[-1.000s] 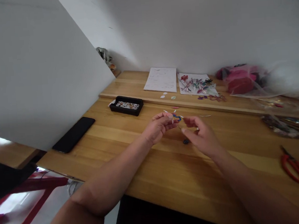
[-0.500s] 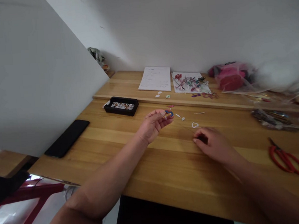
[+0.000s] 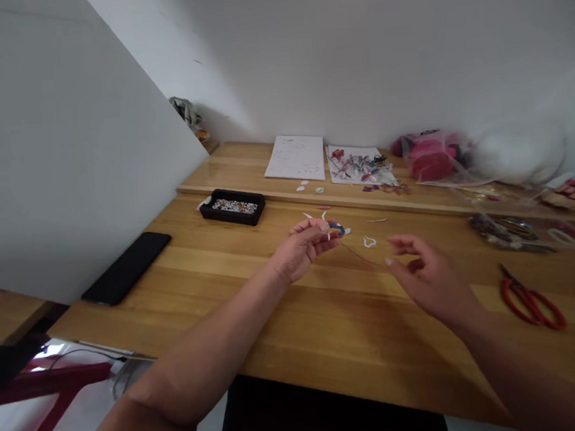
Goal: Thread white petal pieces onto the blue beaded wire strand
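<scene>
Blue curved piece (image 3: 337, 228) is sitting pinched in our left fingers (image 3: 318, 226); a thin strand (image 3: 362, 258) is trailing toward our right fingers (image 3: 404, 241), which we are holding parted. Between them, a white loop (image 3: 370, 244) is lying on the bench (image 3: 221, 260). Beyond our left fingers, leftward, a black tray (image 3: 232, 215) is holding beads (image 3: 234, 206).

A small blue curved piece (image 3: 337, 228) is pinched in the left hand (image 3: 300, 249), held above the counter (image 3: 296, 328) at the fingertips. It bends in an arc, with its outer part exposed beyond the fingers and the rest hidden behind them; blur hides its finer detail. A thin, dark reddish strand (image 3: 362, 257) runs from near the piece in a slack, slanting line toward the right hand (image 3: 432, 277), ending close to the thumb; whether it touches the thumb cannot be told.
</scene>
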`<state>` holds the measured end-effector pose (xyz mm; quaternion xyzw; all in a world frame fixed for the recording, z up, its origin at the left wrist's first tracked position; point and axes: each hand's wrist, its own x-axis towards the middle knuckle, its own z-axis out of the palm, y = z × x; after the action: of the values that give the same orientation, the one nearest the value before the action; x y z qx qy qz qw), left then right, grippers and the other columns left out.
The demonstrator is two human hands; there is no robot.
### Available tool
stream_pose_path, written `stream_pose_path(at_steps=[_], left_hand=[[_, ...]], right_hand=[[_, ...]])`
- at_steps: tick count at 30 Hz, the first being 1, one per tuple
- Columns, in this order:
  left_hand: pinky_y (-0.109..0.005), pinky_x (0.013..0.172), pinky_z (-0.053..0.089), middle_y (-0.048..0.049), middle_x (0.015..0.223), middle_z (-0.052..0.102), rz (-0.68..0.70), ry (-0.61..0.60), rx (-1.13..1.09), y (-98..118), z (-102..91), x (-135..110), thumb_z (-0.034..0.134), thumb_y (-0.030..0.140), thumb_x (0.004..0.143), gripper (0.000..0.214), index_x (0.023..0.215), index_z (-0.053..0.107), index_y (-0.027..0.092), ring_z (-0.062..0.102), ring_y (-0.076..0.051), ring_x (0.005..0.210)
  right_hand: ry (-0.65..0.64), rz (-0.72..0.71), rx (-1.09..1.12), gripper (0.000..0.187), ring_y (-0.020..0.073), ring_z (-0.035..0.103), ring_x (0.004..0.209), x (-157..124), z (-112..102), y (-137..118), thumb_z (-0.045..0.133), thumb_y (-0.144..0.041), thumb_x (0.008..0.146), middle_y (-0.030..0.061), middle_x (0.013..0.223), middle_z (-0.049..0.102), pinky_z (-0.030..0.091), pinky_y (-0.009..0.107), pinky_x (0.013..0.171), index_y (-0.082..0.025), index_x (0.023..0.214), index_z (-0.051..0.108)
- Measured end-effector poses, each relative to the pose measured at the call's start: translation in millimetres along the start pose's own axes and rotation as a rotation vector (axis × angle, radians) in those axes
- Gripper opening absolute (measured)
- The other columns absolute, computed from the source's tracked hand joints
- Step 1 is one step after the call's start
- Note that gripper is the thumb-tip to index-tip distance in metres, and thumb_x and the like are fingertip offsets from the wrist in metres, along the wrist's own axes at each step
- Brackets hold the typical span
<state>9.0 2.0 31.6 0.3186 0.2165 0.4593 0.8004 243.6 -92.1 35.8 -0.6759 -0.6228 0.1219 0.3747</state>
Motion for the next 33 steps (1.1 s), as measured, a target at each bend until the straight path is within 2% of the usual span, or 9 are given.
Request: stream_pose_path(at_steps=[4,6,9,12,14,18,22,28,33], left_hand=[[-0.035,0.09,0.055,-0.0063,0.099,0.076,-0.04,-0.014,-0.004,-5,1.2,-1,0.085,0.022,0.069,0.022,0.077,0.066,0.014,0.074,-0.019,0.087],[-0.034,0.086,0.055,-0.0058,0.094,0.076,-0.066,-0.028,-0.017,-6,0.8,-1,0.086,0.023,0.068,0.024,0.078,0.066,0.013,0.073,-0.018,0.083],[-0.03,0.076,0.054,-0.0048,0.085,0.073,-0.092,-0.038,-0.04,-6,-1.1,2,0.087,0.025,0.067,0.028,0.08,0.066,0.013,0.07,-0.016,0.075],[-0.027,0.069,0.051,-0.0037,0.08,0.071,-0.095,-0.019,-0.054,-8,-3.0,4,0.088,0.026,0.065,0.03,0.081,0.066,0.013,0.067,-0.014,0.071],[-0.026,0.066,0.049,-0.003,0.079,0.069,-0.094,-0.018,-0.043,-10,-3.8,5,0.089,0.027,0.064,0.031,0.081,0.067,0.013,0.065,-0.013,0.069],[-0.028,0.063,0.049,-0.0033,0.078,0.068,-0.108,-0.056,0.008,-13,-4.9,4,0.089,0.033,0.065,0.033,0.079,0.068,0.012,0.063,-0.014,0.067],[-0.027,0.067,0.05,-0.0033,0.078,0.068,-0.093,-0.011,0.068,-15,-6.8,4,0.088,0.034,0.067,0.031,0.08,0.069,0.013,0.061,-0.012,0.068],[-0.024,0.057,0.041,-0.0051,0.081,0.071,-0.046,0.066,0.183,-16,-8.5,5,0.085,0.035,0.069,0.028,0.08,0.07,0.014,0.059,-0.011,0.066],[-0.024,0.067,0.045,-0.0025,0.079,0.07,0.064,0.12,0.268,-14,-8.9,6,0.085,0.034,0.069,0.025,0.078,0.071,0.016,0.06,-0.01,0.071]], right_hand=[[-0.06,-0.048,0.503,0.034,0.0282,0.066,0.117,8,27,-53,0.063,-0.029,0.09,0.0111,0.124,0.066,0.06,0.037,0.074,-0.027,0.124,0.056],[-0.102,-0.077,0.637,0.039,0.027,0.063,0.124,13,43,-67,0.063,-0.024,0.089,0.0105,0.137,0.06,0.061,0.036,0.077,-0.029,0.126,0.053],[-0.139,-0.103,0.698,0.048,0.0257,0.063,0.123,18,64,-70,0.063,-0.019,0.088,0.0111,0.142,0.055,0.062,0.037,0.082,-0.029,0.133,0.05],[-0.118,-0.077,0.636,0.05,0.0229,0.069,0.107,20,75,-64,0.064,-0.018,0.087,0.0115,0.137,0.058,0.062,0.037,0.077,-0.028,0.134,0.051],[-0.095,-0.048,0.605,0.042,0.0188,0.07,0.088,20,79,-62,0.064,-0.019,0.088,0.0108,0.125,0.064,0.06,0.035,0.069,-0.025,0.128,0.054],[-0.086,0.007,0.669,0.021,0.012,0.059,0.061,19,82,-61,0.063,-0.027,0.092,0.0036,0.091,0.068,0.049,0.029,0.053,-0.022,0.111,0.057],[-0.12,0.082,0.8,0.016,0.0089,0.048,0.049,15,89,-57,0.064,-0.034,0.093,-0.004,0.068,0.06,0.036,0.025,0.045,-0.022,0.1,0.055],[-0.199,0.182,0.957,0.024,0.0063,0.04,0.045,7,99,-53,0.069,-0.042,0.091,-0.0029,0.066,0.062,0.026,0.023,0.042,-0.022,0.089,0.054],[-0.213,0.253,0.965,0.025,0.0057,0.039,0.041,4,100,-55,0.071,-0.042,0.088,-0.0016,0.067,0.065,0.027,0.023,0.041,-0.022,0.086,0.057]])
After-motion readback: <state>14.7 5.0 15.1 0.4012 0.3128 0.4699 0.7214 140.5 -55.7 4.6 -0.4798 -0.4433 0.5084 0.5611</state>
